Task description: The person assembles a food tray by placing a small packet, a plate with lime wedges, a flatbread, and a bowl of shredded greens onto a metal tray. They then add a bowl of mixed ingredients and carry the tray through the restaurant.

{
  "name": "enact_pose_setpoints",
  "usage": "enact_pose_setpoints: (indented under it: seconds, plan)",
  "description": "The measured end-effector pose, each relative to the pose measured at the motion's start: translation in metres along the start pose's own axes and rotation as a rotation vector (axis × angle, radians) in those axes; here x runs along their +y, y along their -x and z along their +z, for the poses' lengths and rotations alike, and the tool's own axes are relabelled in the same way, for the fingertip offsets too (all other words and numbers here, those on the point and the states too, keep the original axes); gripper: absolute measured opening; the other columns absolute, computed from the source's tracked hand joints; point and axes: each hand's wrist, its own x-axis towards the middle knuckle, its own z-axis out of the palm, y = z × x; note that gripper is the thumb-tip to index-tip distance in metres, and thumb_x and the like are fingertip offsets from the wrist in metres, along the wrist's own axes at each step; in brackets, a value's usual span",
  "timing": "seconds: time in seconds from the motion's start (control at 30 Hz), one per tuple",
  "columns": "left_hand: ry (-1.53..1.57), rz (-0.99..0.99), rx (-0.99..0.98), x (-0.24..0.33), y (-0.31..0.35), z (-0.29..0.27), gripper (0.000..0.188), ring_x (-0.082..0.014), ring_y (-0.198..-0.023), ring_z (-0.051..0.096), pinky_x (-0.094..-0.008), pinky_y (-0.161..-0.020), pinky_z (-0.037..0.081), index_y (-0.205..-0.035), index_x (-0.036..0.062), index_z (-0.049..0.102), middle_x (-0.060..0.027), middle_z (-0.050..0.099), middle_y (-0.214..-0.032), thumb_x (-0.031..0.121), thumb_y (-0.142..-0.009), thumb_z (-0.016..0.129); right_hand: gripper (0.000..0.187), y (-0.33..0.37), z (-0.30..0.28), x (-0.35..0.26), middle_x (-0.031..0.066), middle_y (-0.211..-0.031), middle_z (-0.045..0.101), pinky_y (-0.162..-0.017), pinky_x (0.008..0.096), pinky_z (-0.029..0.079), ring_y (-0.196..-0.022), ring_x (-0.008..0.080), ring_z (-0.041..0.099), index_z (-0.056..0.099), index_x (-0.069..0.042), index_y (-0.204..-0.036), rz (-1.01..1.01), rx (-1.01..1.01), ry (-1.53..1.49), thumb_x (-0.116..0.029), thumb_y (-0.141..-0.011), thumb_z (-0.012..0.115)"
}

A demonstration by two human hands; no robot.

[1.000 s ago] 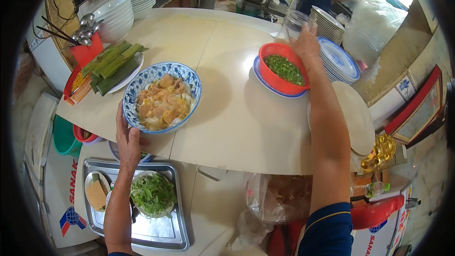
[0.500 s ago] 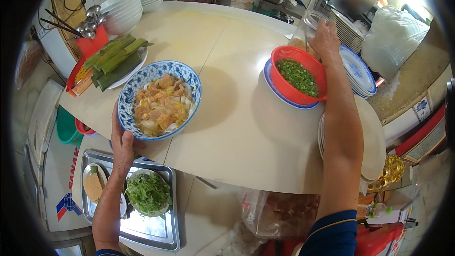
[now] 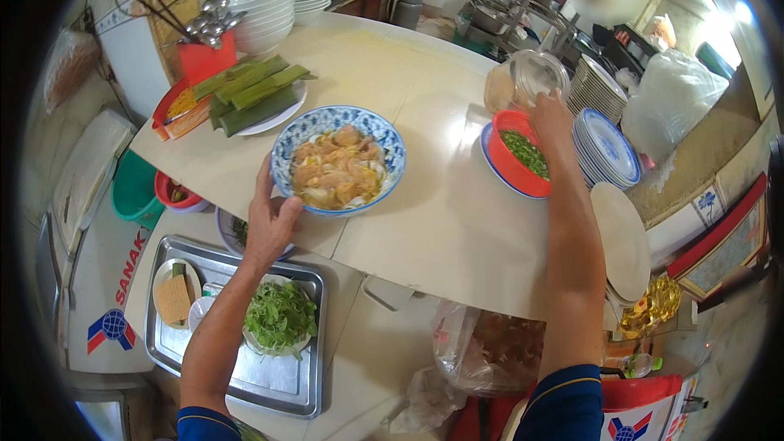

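Note:
A blue-and-white patterned bowl (image 3: 282, 147) stands on the counter, filled with white noodles and yellowish-brown pieces of meat (image 3: 343, 167). My left hand (image 3: 273, 224) grips its lower left side, thumb near the rim. At the right, my right hand (image 3: 553, 118) reaches past a red plastic basket (image 3: 508, 165) of chopped green herbs (image 3: 525, 152). Its fingers are closed at the near edge of a clear round lid (image 3: 543, 73), tilted up beside a clear plastic jar (image 3: 499, 88) with tan contents. My fingertips are partly hidden.
Stacked blue-rimmed plates (image 3: 608, 147) and white oval plates (image 3: 625, 237) line the right edge. Banana-leaf pieces (image 3: 257, 94) lie on a plate at left, by stacked white bowls (image 3: 265, 20). Below, a metal tray (image 3: 282, 388) holds greens (image 3: 280, 316).
The view has shifted, so the counter things appear farther right. My right hand has come nearer, and the clear lid now shows tilted beside the jar. My left hand stays on the bowl.

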Motion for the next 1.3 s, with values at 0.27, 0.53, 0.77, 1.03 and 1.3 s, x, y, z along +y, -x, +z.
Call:
enact_pose_setpoints:
  seconds: [0.27, 0.53, 0.77, 1.03, 1.3]
  plan:
    - [-0.006, -0.092, 0.036, -0.016, 0.0, -0.003, 0.08, -0.013, -0.065, 0.057, -0.0248, -0.056, 0.046, -0.139, 0.0039, 0.019, -0.0244, 0.046, -0.123, 0.02, -0.075, 0.064, 0.018, 0.01, -0.07, -0.05, 0.0119, -0.093, 0.057, -0.076, 0.0394, 0.047, -0.091, 0.0292, 0.056, 0.059, -0.004, -0.088, -0.206, 0.147, -0.091, -0.018, -0.077, 0.061]
    - [-0.024, 0.075, 0.124, 0.031, 0.01, -0.011, 0.103, -0.0272, -0.108, 0.046, -0.0358, -0.085, 0.043, -0.139, -0.001, 0.012, -0.0258, 0.024, -0.138, 0.028, -0.065, 0.077, 0.011, 0.087, -0.291, -0.117, 0.012, -0.083, 0.053, -0.069, 0.0383, 0.046, -0.082, 0.0281, 0.055, 0.056, -0.004, -0.08, -0.54, 0.262, -0.07, -0.013, -0.075, 0.059]
    - [-0.205, 0.699, 0.096, 0.161, 0.124, -0.104, 0.108, -0.0447, -0.128, 0.024, -0.0502, -0.101, 0.029, -0.137, 0.0078, 0.023, -0.0286, 0.012, -0.142, 0.041, -0.054, 0.083, 0.008, 0.204, -0.4, -0.197, 0.0103, -0.078, 0.049, -0.062, 0.0353, 0.043, -0.073, 0.025, 0.051, 0.053, -0.003, -0.073, -0.899, 0.038, -0.17, -0.009, -0.07, 0.055]
    - [-0.542, 0.684, -0.008, 0.175, 0.194, -0.211, 0.038, -0.0505, -0.127, 0.023, -0.0521, -0.1, 0.03, -0.074, 0.0001, 0.053, -0.0315, 0.025, -0.137, 0.023, -0.059, 0.081, 0.015, 0.269, -0.413, -0.308, 0.0124, -0.083, 0.054, -0.054, 0.0317, 0.044, -0.072, 0.0227, 0.053, 0.058, 0.0, -0.079, -1.089, -0.023, -0.36, -0.011, -0.068, 0.058]
    - [-0.748, 0.674, -0.095, 0.174, 0.226, -0.245, 0.036, -0.0511, -0.124, 0.029, -0.054, -0.097, 0.032, -0.067, -0.0007, 0.049, -0.0291, 0.03, -0.136, 0.018, -0.061, 0.08, 0.011, 0.265, -0.401, -0.395, 0.0175, -0.077, 0.061, -0.054, 0.0378, 0.049, -0.07, 0.0305, 0.063, 0.061, 0.0, -0.072, -1.076, -0.313, -0.722, -0.009, -0.067, 0.06]
